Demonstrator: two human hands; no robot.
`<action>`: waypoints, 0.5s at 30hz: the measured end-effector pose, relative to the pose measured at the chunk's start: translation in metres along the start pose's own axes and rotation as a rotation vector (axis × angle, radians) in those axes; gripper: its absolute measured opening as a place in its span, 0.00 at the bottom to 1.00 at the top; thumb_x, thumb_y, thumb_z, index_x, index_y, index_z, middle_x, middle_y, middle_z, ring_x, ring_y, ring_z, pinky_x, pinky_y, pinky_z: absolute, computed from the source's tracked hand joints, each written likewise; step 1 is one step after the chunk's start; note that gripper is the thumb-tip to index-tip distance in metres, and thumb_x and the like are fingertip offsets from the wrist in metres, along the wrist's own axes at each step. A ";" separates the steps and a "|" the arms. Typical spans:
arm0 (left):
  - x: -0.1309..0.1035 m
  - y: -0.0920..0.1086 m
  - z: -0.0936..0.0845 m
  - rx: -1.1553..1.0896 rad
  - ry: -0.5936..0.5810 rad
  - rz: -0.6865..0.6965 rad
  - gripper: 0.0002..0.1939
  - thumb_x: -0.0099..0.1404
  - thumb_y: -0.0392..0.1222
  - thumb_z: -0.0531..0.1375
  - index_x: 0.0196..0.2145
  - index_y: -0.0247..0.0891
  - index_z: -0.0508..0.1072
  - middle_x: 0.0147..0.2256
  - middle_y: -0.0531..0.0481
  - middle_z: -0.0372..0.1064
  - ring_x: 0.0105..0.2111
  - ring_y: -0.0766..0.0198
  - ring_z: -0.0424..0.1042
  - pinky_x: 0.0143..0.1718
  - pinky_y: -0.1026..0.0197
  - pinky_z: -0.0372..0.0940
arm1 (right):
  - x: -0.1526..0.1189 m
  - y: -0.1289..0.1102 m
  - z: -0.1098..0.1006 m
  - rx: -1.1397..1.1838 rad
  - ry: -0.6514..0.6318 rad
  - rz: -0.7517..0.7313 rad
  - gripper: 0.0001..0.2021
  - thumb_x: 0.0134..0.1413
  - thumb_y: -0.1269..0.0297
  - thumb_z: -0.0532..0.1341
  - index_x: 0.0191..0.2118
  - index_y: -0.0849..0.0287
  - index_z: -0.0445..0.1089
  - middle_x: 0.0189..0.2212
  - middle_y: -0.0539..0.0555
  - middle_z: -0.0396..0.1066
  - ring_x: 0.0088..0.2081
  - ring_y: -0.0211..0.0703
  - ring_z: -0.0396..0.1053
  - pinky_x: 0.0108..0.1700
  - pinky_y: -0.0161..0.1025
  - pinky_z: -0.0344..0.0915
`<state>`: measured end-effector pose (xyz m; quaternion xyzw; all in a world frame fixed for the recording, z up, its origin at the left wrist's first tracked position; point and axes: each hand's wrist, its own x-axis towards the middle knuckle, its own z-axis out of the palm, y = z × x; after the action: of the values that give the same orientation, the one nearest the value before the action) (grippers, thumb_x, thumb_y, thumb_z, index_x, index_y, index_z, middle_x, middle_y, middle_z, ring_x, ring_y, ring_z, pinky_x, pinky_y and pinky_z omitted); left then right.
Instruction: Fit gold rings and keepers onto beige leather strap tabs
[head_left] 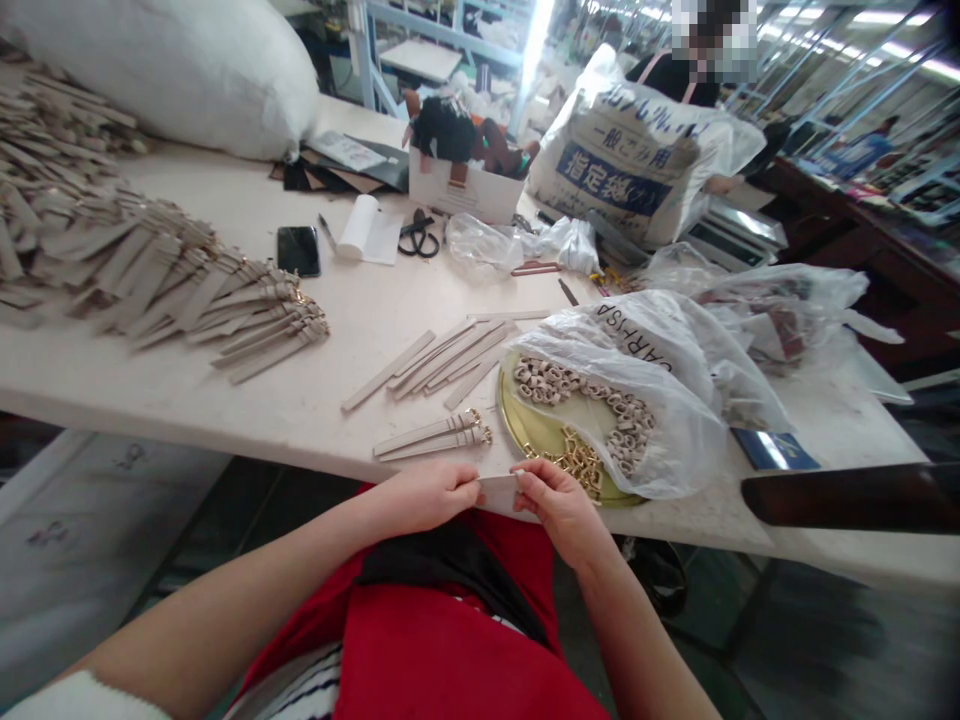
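Red apron (pixel 442 660) lies below hands (pixel 431 495) (pixel 561 508) holding a strip (pixel 497 489) crosswise.

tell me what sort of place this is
Probably a factory or workshop floor: a large heap of beige strips lies on the worktable, a round tray there holds beige loops and gold-coloured metal pieces, and rows of ceiling lights show in the background.

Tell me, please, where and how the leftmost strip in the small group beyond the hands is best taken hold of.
Pinch the leftmost strip by its near left end, probably with the left hand coming from the near left. It lies flat and slim, with that end clear of the other strips.
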<state>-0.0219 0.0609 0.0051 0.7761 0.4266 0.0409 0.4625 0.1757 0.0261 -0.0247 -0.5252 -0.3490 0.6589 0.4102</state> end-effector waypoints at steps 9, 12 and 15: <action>-0.003 0.007 0.021 -0.205 0.154 -0.041 0.23 0.63 0.55 0.43 0.42 0.36 0.66 0.33 0.47 0.70 0.33 0.59 0.67 0.34 0.62 0.57 | -0.011 0.007 0.032 -0.062 0.060 -0.069 0.13 0.43 0.57 0.65 0.31 0.60 0.66 0.18 0.44 0.62 0.22 0.32 0.59 0.30 0.33 0.58; 0.000 0.009 0.024 -0.255 0.169 -0.038 0.24 0.63 0.56 0.43 0.48 0.37 0.62 0.35 0.46 0.70 0.36 0.58 0.67 0.36 0.62 0.57 | -0.010 0.004 0.024 -0.164 0.022 -0.090 0.13 0.45 0.54 0.62 0.32 0.59 0.65 0.18 0.45 0.61 0.22 0.34 0.59 0.29 0.33 0.57; 0.003 0.010 0.020 -0.314 0.179 0.032 0.21 0.64 0.53 0.43 0.41 0.38 0.67 0.33 0.50 0.68 0.33 0.62 0.65 0.34 0.64 0.56 | -0.003 -0.005 -0.007 -0.398 0.075 -0.162 0.15 0.49 0.52 0.57 0.37 0.59 0.65 0.23 0.49 0.65 0.24 0.37 0.62 0.30 0.36 0.59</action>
<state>-0.0042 0.0474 0.0007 0.6944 0.4421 0.1831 0.5374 0.1835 0.0255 -0.0199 -0.5902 -0.4977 0.5219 0.3627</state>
